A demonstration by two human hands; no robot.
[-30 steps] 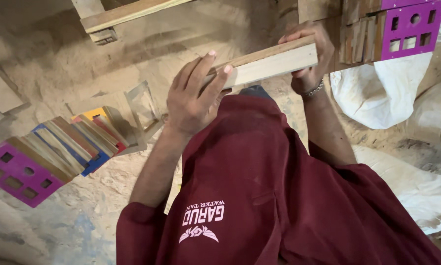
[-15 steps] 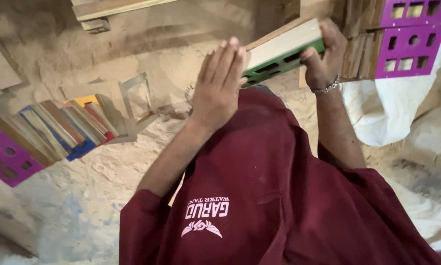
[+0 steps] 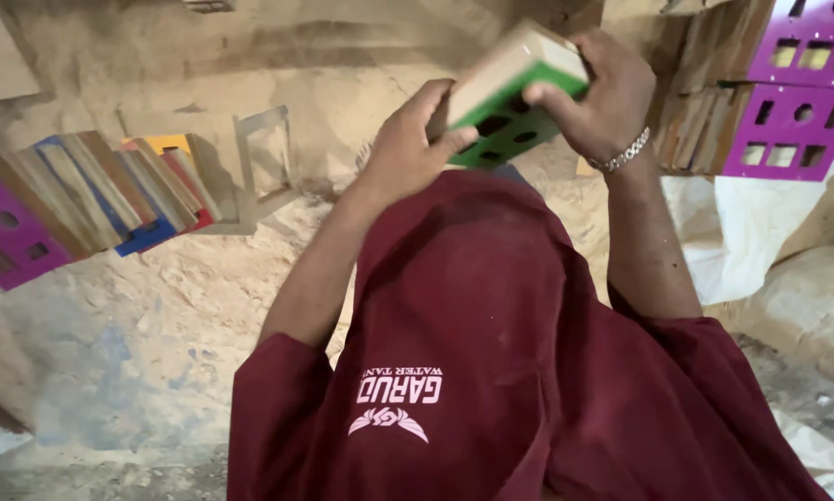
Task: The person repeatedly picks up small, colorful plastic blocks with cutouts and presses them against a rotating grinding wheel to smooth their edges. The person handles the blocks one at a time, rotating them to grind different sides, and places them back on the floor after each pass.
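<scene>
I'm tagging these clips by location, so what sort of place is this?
Probably a small woodworking or toy-making workshop. Both hands, left hand and right hand, hold a green-painted wooden board with cut-out holes; painted boards lean in a row on a dusty floor, and purple cut-out panels stand nearby.

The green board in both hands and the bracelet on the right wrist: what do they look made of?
Green board: seemingly wood or plywood, with a pale bare edge, a glossy green painted face and cut-out holes. Bracelet: likely metal, with shiny silvery links. Left hand and right hand grip the board.
</scene>
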